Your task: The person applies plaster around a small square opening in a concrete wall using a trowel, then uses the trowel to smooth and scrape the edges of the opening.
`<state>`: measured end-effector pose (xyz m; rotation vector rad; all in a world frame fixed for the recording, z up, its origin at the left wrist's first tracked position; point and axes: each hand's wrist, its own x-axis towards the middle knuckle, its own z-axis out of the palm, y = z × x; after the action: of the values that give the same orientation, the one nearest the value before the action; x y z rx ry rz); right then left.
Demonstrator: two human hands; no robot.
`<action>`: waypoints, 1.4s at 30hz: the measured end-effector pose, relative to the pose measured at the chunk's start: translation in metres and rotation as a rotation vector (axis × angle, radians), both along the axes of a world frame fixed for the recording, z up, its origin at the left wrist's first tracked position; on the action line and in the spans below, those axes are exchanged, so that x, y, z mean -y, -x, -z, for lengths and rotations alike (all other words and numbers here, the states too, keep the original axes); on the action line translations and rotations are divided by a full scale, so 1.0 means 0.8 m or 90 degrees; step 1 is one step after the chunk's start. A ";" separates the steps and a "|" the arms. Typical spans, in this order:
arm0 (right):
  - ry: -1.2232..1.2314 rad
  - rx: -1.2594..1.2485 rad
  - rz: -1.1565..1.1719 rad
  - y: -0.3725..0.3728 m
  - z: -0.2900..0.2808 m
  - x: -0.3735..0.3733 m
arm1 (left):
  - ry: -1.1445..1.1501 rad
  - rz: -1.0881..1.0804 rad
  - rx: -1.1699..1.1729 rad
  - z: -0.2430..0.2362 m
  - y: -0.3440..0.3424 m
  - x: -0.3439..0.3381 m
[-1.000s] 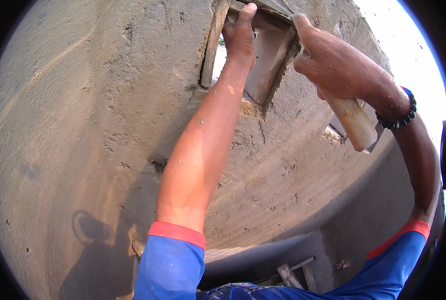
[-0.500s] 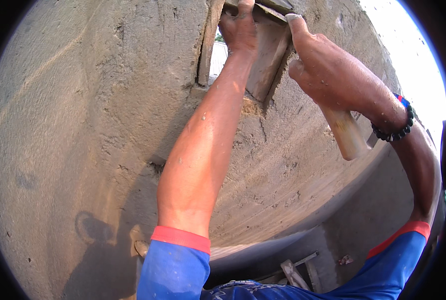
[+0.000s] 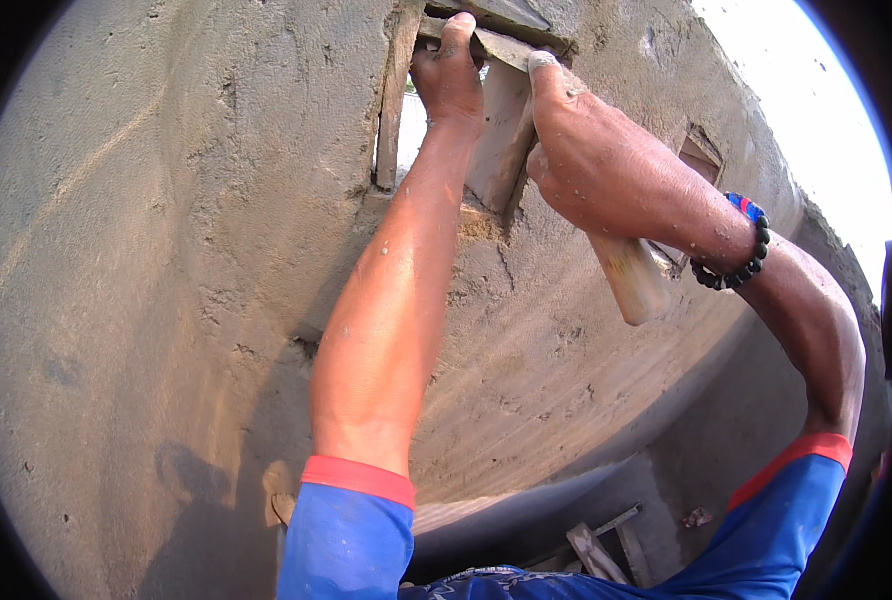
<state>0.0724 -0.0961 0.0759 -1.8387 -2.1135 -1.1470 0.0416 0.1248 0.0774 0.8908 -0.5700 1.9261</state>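
Note:
A small framed opening (image 3: 498,140) in the rough grey wall has wooden side boards and a flat grey strip (image 3: 501,48) across its upper part. My left hand (image 3: 449,82) reaches up into the top left of it, thumb against the strip and fingers curled out of sight; what they grip, if anything, is unclear. My right hand (image 3: 611,165), just right of the opening, is closed around a tool with a thick pale wooden handle (image 3: 629,285) pointing down. Its thumb or finger tip touches the right end of the strip; the tool's head cannot be made out.
The curved plastered wall (image 3: 146,250) surrounds the opening. A second small opening (image 3: 699,158) sits to the right behind my right hand. Bright sky shows over the wall's top at the right. Wooden pieces (image 3: 601,555) lie low in the shadow.
My right hand and the tool have moved leftward and slightly down in the view. The opening and left hand appear a little further left, and more of the second opening shows.

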 end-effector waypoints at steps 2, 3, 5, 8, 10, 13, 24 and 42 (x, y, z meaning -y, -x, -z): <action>-0.005 -0.003 -0.013 -0.005 -0.008 0.005 | 0.048 -0.012 -0.027 0.002 -0.003 -0.001; -0.010 -0.008 -0.033 -0.006 -0.014 0.007 | 0.096 -0.033 -0.055 0.002 -0.001 0.000; 0.010 0.108 -0.004 -0.013 -0.039 0.014 | 0.104 -0.061 -0.048 0.003 0.001 0.000; 0.009 0.179 -0.044 -0.039 -0.063 0.029 | 0.077 -0.093 -0.105 0.003 0.002 0.004; 0.038 0.154 0.034 -0.034 -0.062 0.054 | 0.099 -0.111 -0.109 0.004 0.008 0.000; -0.112 0.003 0.046 -0.031 -0.035 0.086 | 0.079 -0.074 -0.134 0.007 0.012 0.013; -0.005 -0.153 -0.008 -0.032 -0.046 0.097 | 0.104 -0.056 -0.198 0.008 0.023 0.015; 0.043 0.063 -0.027 -0.011 -0.046 0.009 | 0.134 0.027 -0.116 -0.005 0.014 0.036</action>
<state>0.0814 -0.1033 0.1127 -1.7902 -2.2596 -1.1953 0.0308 0.0964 0.0813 0.8990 -0.2711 1.8044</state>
